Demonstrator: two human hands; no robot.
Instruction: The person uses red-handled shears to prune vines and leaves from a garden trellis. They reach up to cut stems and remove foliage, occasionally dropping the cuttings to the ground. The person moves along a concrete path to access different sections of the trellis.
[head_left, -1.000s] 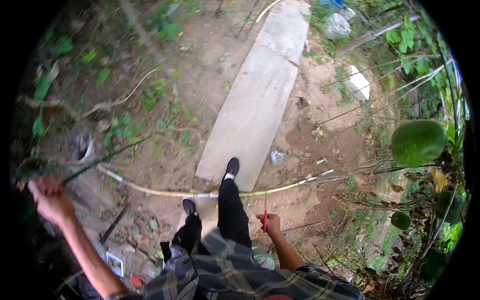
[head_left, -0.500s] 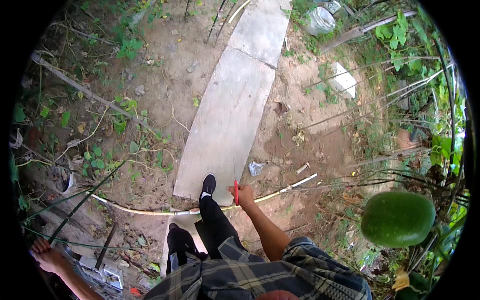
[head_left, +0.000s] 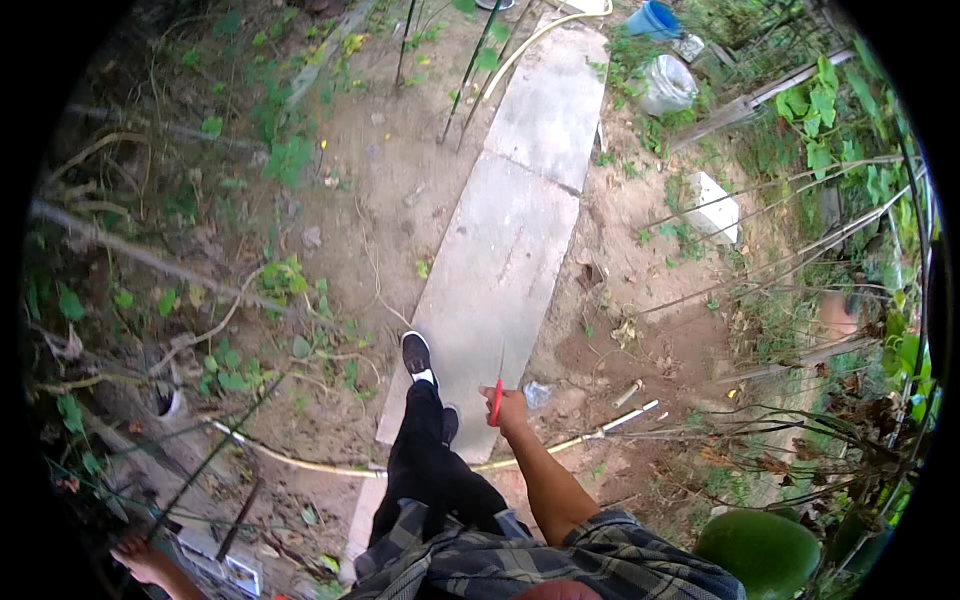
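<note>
My right hand (head_left: 508, 408) is closed around the red handles of a pair of scissors (head_left: 497, 398), its thin blades pointing forward over the grey slab path (head_left: 500, 270). At the lower left, my left hand (head_left: 145, 562) has its fingers curled at the near end of a thin dark pole (head_left: 215, 455) that slants up among green stems; it is partly blurred. A large round green gourd (head_left: 757, 552) hangs at the lower right, beside my plaid sleeve, its near side partly hidden.
A pale yellowish hose or pipe (head_left: 320, 467) crosses the path at my feet. Thin poles and vines (head_left: 800, 255) stand along the right. A white block (head_left: 712, 208), a clear plastic bag (head_left: 668, 85) and a blue bucket (head_left: 655, 20) lie farther ahead. Upright sticks (head_left: 460, 85) rise left of the path.
My left foot has stepped forward onto the slab, past the right one. The gourd now sits lower and nearer my side. Both hands keep their hold.
</note>
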